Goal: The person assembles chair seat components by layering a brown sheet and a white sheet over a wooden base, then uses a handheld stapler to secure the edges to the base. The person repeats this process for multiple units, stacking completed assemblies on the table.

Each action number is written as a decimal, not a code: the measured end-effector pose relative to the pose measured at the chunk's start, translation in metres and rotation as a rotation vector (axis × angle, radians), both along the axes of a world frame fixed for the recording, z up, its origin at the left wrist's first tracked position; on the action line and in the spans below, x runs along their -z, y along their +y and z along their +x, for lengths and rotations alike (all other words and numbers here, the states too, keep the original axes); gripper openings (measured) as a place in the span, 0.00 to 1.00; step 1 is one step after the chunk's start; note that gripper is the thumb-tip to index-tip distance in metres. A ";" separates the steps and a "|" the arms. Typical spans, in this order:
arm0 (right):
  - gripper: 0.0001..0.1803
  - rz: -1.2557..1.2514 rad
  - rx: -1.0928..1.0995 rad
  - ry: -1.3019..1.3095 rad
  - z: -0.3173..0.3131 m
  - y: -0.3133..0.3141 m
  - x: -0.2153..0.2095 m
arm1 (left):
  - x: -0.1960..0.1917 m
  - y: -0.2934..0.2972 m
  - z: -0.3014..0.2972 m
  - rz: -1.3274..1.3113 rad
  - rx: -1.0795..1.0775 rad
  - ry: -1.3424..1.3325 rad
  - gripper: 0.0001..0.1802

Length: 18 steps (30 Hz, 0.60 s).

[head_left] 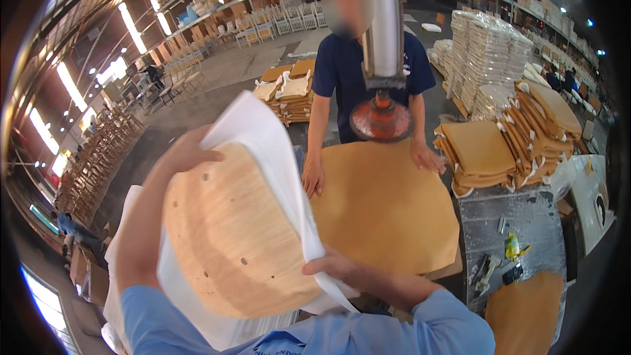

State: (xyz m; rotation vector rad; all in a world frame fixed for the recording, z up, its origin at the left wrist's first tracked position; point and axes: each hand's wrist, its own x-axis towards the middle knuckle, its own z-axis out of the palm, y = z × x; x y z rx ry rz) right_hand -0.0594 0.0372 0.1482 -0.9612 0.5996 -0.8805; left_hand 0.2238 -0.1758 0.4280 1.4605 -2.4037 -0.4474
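Observation:
A rounded plywood panel (pixel 230 230) with several small holes is tilted up in front of me, with a white padding sheet (pixel 253 121) behind it and curling past its edges. My left hand (pixel 190 151) is closed on the upper left edge of the panel, thumb on the wood. On the lower right side, my right hand (pixel 335 268) pinches the edge of the white sheet beside the panel. To the right of the panel lies a broad tan cover piece (pixel 388 210), under a press head with a round red-and-black disc (pixel 381 118).
Across from me a person in a dark blue shirt (pixel 342 66) rests both hands on the tan piece. Stacked tan covers (pixel 480 151) are at right, above a plastic-covered table (pixel 480 217) with small tools. Wrapped stacks (pixel 486 46) and chairs (pixel 286 18) stand farther back.

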 end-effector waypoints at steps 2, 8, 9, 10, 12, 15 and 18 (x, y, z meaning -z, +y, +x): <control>0.29 0.040 0.101 -0.154 -0.023 -0.006 0.025 | 0.021 -0.002 -0.050 -0.444 0.033 -0.110 0.39; 0.19 0.274 0.395 0.024 -0.160 -0.016 0.055 | 0.109 0.164 -0.103 0.577 0.344 -0.023 0.16; 0.20 0.332 0.340 -0.045 -0.162 -0.015 0.049 | 0.146 0.204 -0.080 0.776 0.486 0.071 0.17; 0.21 0.408 0.358 -0.063 -0.166 -0.012 0.042 | 0.163 0.234 -0.084 1.153 0.457 -0.060 0.22; 0.23 0.566 0.378 -0.098 -0.164 -0.003 0.023 | 0.228 0.308 -0.072 1.245 0.285 0.096 0.24; 0.25 0.615 0.396 -0.223 -0.185 -0.003 0.008 | 0.290 0.322 -0.113 1.239 -0.002 0.356 0.29; 0.23 0.509 0.461 -0.380 -0.230 -0.013 0.034 | 0.346 0.283 -0.171 1.248 -0.195 0.934 0.30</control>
